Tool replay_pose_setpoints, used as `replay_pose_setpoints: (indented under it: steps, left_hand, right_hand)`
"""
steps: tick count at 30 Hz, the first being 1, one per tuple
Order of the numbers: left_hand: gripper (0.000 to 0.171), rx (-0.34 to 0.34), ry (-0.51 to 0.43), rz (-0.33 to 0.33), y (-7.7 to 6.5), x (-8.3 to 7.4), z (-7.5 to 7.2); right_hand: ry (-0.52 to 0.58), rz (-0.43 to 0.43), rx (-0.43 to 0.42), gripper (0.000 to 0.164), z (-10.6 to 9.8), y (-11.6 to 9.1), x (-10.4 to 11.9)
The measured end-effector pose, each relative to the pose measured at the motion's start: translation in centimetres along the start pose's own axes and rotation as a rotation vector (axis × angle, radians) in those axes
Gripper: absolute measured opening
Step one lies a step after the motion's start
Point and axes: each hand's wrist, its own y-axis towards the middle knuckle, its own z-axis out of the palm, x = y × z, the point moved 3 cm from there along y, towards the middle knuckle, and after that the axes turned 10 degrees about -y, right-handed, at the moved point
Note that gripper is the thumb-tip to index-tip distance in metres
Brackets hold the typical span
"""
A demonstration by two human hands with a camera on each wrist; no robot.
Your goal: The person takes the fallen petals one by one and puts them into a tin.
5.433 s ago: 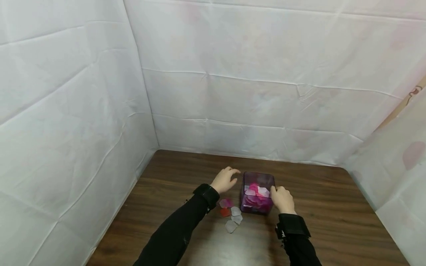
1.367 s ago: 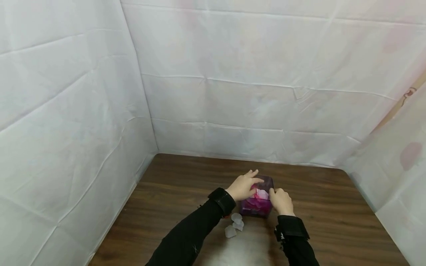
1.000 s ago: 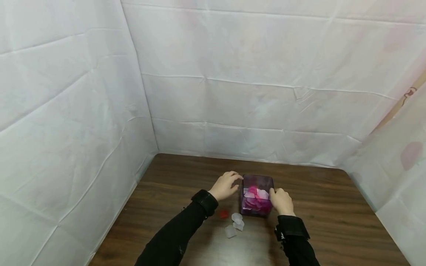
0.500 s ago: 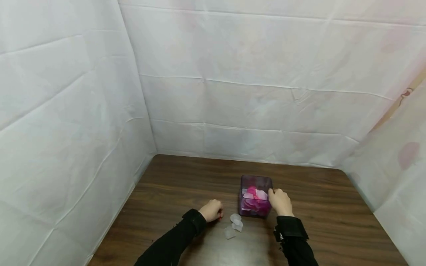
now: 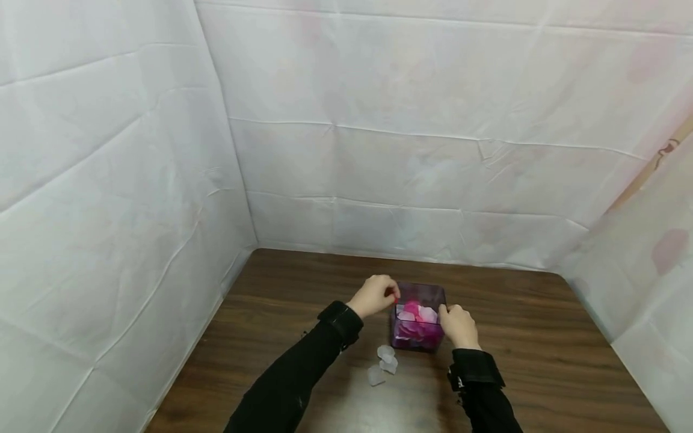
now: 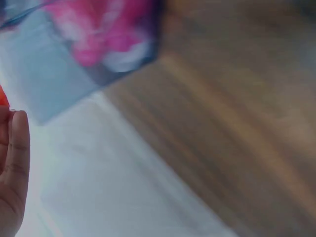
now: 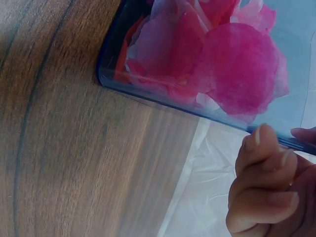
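Note:
A translucent purple box [image 5: 421, 291] stands on the table, holding a heap of pink, white and red artificial petals [image 7: 242, 69]. My right hand [image 5: 459, 326] grips its right wall, thumb inside the rim and curled fingers outside. At the left rim, my left hand [image 5: 375, 294] pinches a small red petal [image 5: 396, 300] between thumb and fingertips. The left wrist view catches only part of that hand at its left edge, with a bit of orange-red above the fingertips. Several whitish petals [image 5: 387, 355] lie on the table in front of the box.
The dark wood-grain table [image 5: 541, 361] is bounded by a white cloth backdrop [image 5: 400, 150] behind and cloth sides left and right. Each wrist wears a black strap [image 5: 476, 368] over a black sleeve.
A pink petal left of the box is gone from the table. My left hand has gone down to the red petal, taken it and carried it up to the box; the right hand keeps its grip.

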Motion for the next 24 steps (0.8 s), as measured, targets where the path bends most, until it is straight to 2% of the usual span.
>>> replay_pose_setpoints:
  steps: [3,7,11,14,16,19,24]
  left_hand:
    - [0.012,0.060,0.029,0.029,1.7,-2.0,-0.1]
    - [0.012,0.164,0.104,0.063,2.8,-3.5,0.8]
    - [0.018,0.286,0.158,0.093,2.9,-4.1,1.7]
    - [0.024,0.338,0.157,0.102,2.4,-4.0,1.8]
    - [0.027,0.326,0.158,0.110,1.9,-3.6,1.7]
    - [0.026,0.272,0.127,0.139,0.8,-2.8,1.2]
    - [0.021,0.193,0.057,0.205,-2.7,-0.9,0.9]
  right_hand:
    - [0.002,0.002,-0.002,0.047,-0.1,0.1,0.0]
    - [0.014,0.021,0.005,0.048,-0.1,0.1,-0.1]
    - [0.009,0.023,0.010,0.050,-0.1,0.2,-0.2]
    - [-0.005,0.014,0.008,0.050,0.0,0.2,-0.3]
    - [-0.014,0.011,0.005,0.051,0.0,0.1,-0.2]
    - [-0.025,0.007,-0.006,0.050,0.1,0.0,-0.2]
    - [-0.017,0.003,-0.028,0.047,0.1,-0.3,-0.2]
